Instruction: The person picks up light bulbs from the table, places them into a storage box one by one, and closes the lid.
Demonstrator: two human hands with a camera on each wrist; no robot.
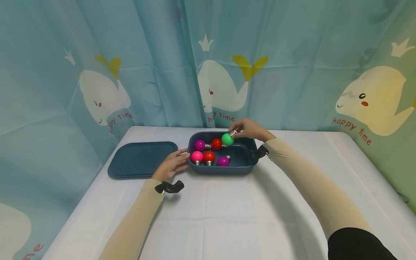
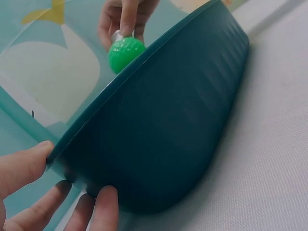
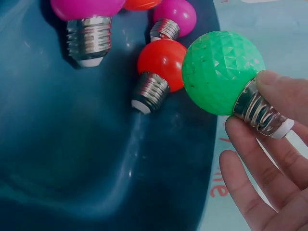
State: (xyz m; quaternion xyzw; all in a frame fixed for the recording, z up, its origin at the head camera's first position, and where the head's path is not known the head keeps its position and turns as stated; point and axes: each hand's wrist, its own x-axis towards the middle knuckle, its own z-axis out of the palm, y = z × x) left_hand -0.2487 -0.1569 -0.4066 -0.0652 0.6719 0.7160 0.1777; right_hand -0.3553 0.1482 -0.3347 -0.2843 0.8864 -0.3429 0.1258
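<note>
My right hand point(image 1: 248, 130) pinches a green light bulb point(image 1: 228, 139) by its metal screw base, thumb on one side and fingers on the other. Its faceted globe hangs over the back of a dark blue box point(image 1: 242, 170). Inside lie several coloured bulbs: a purple bulb point(image 1: 199, 145) and a red bulb point(image 1: 216, 144) at the back, a pink bulb point(image 1: 196, 156), another red bulb point(image 1: 209, 156) and another purple bulb point(image 1: 223, 161) in front. My left hand point(image 1: 172, 164) touches the box's left end, thumb at the rim and extended fingers against the outer wall point(image 2: 159, 125).
A dark blue lid point(image 1: 141, 160) lies flat on the white-covered table point(image 1: 208, 216), left of the box and beside my left hand. Behind the table hangs a light blue curtain point(image 1: 156, 54) printed with whales. Each wrist carries a black camera mount point(image 1: 169, 187).
</note>
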